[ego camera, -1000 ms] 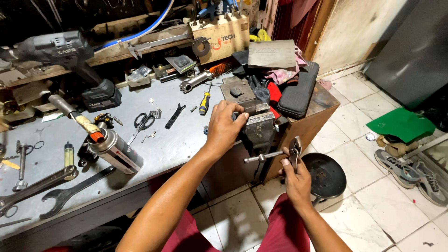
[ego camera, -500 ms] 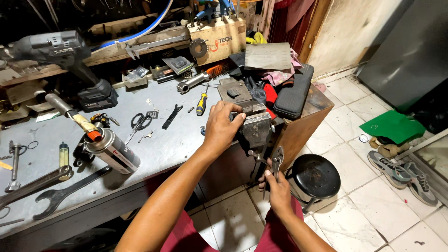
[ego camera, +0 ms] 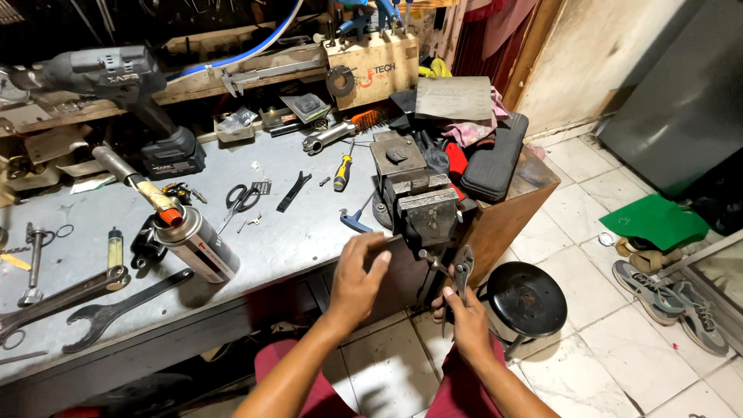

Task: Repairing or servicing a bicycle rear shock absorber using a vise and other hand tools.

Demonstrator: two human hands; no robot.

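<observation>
Here my right hand [ego camera: 469,323] grips pliers [ego camera: 463,272] just below the vise [ego camera: 422,203] bolted at the bench [ego camera: 309,232] edge, placed so its handle [ego camera: 435,263] swings free. My left hand [ego camera: 357,275] hovers half-open beside the vise, holding nothing. What the plier tips pinch — too small to tell.

At the worktop [ego camera: 309,232] edge, the right hand [ego camera: 470,321] gripped pliers [ego camera: 463,271] just below the bench vise [ego camera: 422,205], while the left hand [ego camera: 357,275] hovered open beside it.
</observation>
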